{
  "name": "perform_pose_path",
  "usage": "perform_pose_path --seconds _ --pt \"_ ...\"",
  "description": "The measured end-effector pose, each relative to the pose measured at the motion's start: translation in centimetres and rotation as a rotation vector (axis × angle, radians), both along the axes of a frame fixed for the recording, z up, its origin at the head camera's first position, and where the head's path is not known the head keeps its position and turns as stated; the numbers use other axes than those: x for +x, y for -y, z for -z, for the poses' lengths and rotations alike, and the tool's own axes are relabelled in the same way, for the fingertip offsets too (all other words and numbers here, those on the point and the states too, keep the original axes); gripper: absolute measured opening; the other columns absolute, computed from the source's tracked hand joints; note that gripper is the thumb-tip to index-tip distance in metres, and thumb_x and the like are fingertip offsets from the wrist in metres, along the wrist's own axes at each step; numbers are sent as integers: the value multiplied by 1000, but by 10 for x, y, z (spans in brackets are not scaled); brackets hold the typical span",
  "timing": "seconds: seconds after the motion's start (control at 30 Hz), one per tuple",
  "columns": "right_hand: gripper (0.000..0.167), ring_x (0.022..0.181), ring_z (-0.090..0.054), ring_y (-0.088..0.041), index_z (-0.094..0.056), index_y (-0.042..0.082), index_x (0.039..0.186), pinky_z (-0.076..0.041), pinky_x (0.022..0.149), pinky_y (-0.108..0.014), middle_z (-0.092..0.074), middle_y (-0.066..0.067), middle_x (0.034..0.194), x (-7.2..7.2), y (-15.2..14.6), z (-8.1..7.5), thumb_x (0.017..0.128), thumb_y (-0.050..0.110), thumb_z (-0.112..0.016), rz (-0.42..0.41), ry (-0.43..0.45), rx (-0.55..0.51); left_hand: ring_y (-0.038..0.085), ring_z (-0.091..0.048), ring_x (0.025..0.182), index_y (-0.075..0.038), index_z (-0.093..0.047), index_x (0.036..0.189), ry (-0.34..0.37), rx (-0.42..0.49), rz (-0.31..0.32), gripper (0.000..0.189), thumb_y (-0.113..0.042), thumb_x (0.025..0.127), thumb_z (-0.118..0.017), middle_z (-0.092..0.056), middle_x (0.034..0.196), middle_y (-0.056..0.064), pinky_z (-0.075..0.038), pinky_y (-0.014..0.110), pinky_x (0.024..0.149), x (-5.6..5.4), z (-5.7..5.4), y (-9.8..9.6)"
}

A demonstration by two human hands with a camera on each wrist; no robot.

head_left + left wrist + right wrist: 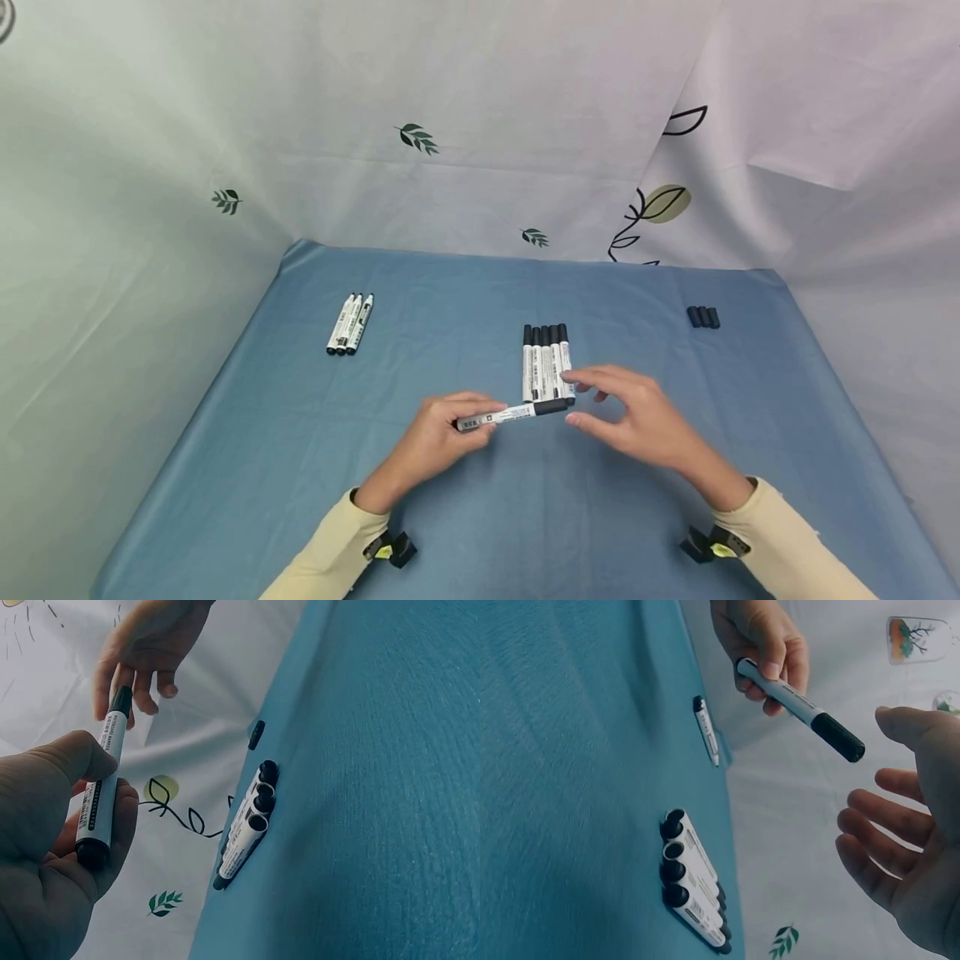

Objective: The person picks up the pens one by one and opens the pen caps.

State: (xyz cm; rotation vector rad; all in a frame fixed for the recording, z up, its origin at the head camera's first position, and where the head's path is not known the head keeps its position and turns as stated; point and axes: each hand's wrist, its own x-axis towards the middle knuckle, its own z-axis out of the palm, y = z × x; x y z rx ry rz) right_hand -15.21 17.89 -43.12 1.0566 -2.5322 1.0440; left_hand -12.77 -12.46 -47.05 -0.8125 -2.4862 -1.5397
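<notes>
My left hand point(446, 429) holds a capped marker point(517, 414) between thumb and fingers, its black cap pointing right. The same white marker point(105, 772) is gripped near its rear end in the left wrist view. Close to the cap point(838, 737), my right hand point(630, 412) is spread with thumb and fingers apart, holding nothing. Just beyond the hands, several capped markers point(546, 371) lie side by side on the blue cloth, black caps facing away.
At the far left lie three uncapped markers point(349, 325) in a row. Three loose black caps point(702, 317) sit together at the far right. A blue cloth point(247, 467) covers the table, and a pale patterned curtain point(480, 100) hangs behind it.
</notes>
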Motion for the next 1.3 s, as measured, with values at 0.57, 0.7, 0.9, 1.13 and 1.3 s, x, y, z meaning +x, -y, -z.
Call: perform_pose_path --seconds 0.57,0.7,0.9,1.13,1.3 --pt "27 69 -51 1 -79 14 115 -43 57 -14 -73 9 90 -5 16 16 88 13 -80 -187 -35 -77 2 -55 65 -13 -79 115 -13 -10 54 30 -1 88 -75 -76 110 7 -49 22 52 -1 1 -1" --pt "26 69 -53 -1 -80 12 111 -40 58 -12 -77 4 92 -6 17 19 85 7 -81 -227 -69 -120 1 -52 59 -14 -80 114 12 -11 54 29 -1 88 -76 -76 111 6 -47 21 49 -1 1 -1" --pt "25 69 -63 1 -81 10 107 -48 58 -12 -79 -1 93 -5 17 19 83 2 -82 -242 -24 -146 0 -48 55 -16 -80 115 41 -29 62 29 -4 89 -76 -76 112 5 -46 21 49 -1 1 0" --pt "23 70 -68 1 -82 10 103 -52 58 -13 -79 -1 89 -5 17 20 82 -1 -83 -242 -12 -158 1 -51 58 -15 -79 117 68 -34 84 28 -6 91 -76 -76 113 5 -48 22 53 -1 2 0" --pt "22 72 -70 -1 -83 10 100 -54 60 -14 -79 -1 88 -4 18 20 82 -1 -83 -227 -9 -164 3 -61 71 -14 -79 116 43 -30 91 27 -10 90 -79 -76 111 5 -53 23 60 0 4 -1"
